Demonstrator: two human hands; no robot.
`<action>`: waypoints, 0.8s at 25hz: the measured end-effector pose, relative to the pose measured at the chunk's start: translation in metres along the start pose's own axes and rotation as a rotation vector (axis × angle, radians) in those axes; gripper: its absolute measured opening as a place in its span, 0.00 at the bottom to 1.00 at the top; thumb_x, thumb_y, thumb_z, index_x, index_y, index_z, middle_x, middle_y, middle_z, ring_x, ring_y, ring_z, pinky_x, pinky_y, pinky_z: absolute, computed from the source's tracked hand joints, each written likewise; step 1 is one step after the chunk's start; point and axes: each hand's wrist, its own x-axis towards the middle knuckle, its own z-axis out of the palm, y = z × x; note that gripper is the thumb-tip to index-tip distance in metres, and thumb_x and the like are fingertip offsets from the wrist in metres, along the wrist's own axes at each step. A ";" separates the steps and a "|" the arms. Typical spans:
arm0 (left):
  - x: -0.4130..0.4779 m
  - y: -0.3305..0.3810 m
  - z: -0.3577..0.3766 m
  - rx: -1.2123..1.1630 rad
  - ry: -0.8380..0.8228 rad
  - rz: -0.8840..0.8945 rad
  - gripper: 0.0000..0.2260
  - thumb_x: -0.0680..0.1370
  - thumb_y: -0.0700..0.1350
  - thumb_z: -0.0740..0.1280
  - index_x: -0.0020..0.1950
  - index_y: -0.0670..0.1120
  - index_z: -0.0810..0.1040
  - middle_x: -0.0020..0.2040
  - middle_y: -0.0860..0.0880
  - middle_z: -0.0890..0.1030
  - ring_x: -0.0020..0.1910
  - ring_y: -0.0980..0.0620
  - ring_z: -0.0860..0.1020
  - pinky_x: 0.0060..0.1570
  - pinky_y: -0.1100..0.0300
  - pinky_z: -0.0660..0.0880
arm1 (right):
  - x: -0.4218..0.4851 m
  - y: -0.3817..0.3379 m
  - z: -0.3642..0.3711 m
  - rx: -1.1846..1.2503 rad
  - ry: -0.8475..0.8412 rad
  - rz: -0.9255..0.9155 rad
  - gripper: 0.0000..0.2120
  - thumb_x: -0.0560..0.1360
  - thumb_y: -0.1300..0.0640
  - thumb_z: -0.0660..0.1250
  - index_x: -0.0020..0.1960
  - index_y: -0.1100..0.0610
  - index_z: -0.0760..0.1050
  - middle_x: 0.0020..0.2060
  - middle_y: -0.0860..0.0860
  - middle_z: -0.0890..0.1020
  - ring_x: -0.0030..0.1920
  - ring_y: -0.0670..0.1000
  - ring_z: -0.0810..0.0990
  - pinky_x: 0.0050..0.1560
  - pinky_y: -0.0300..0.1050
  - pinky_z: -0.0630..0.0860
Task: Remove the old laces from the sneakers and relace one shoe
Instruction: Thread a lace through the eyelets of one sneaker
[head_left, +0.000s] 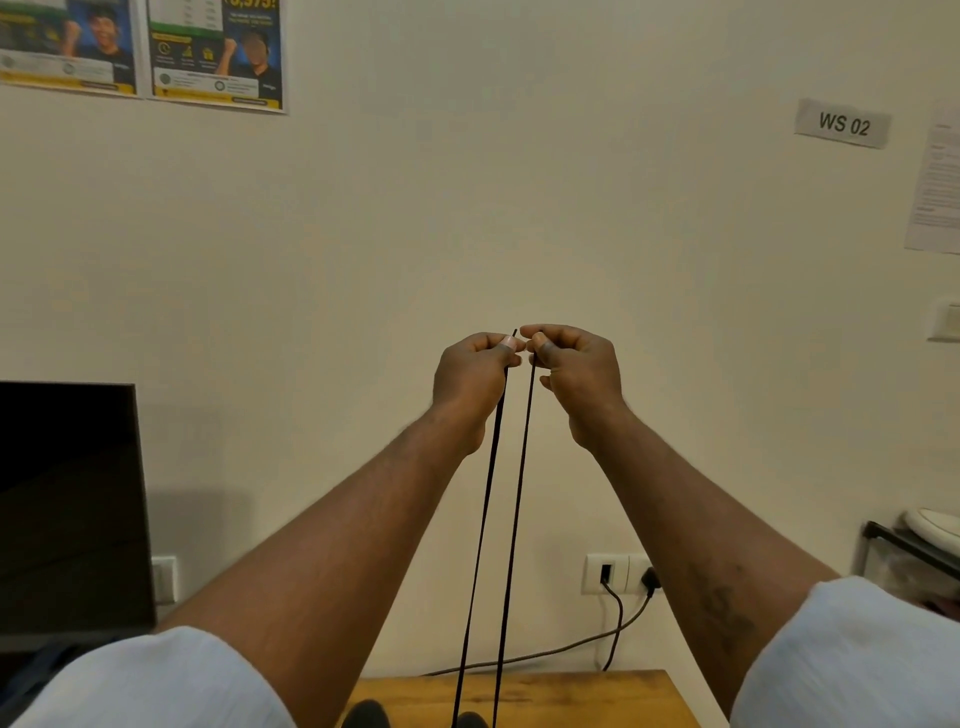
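Pinching a strand of the black lace (516, 519) each, left hand (475, 376) and right hand (574, 371) were nearly touching up high, both strands running straight down toward the table (597, 696).

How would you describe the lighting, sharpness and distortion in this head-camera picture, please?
Head view: soft, warm, even light with no glare; the dark monitor throws a faint shadow on the wall to its right; wide-angle bending tilts the posters and the WS 02 sign near the edges; left hand, right hand and the black lace they pinch are sharp.
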 end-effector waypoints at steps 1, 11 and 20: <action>0.001 0.000 0.000 0.001 0.002 0.004 0.09 0.85 0.48 0.65 0.58 0.49 0.85 0.52 0.51 0.85 0.52 0.59 0.78 0.55 0.54 0.73 | 0.002 0.000 0.000 0.001 0.002 -0.002 0.11 0.83 0.60 0.67 0.56 0.51 0.87 0.50 0.45 0.88 0.53 0.48 0.85 0.52 0.44 0.79; 0.005 -0.036 -0.010 -0.003 0.024 0.025 0.08 0.84 0.50 0.67 0.56 0.49 0.84 0.51 0.52 0.86 0.54 0.56 0.81 0.62 0.49 0.78 | -0.008 0.025 0.010 -0.029 -0.056 0.000 0.11 0.84 0.59 0.66 0.58 0.51 0.86 0.53 0.47 0.87 0.54 0.48 0.85 0.48 0.43 0.77; -0.070 -0.184 -0.038 0.136 -0.075 -0.168 0.07 0.83 0.50 0.69 0.49 0.52 0.86 0.47 0.55 0.87 0.51 0.56 0.84 0.52 0.58 0.79 | -0.117 0.162 0.008 -0.118 -0.148 0.233 0.11 0.84 0.58 0.66 0.55 0.46 0.86 0.50 0.44 0.88 0.51 0.47 0.86 0.46 0.43 0.78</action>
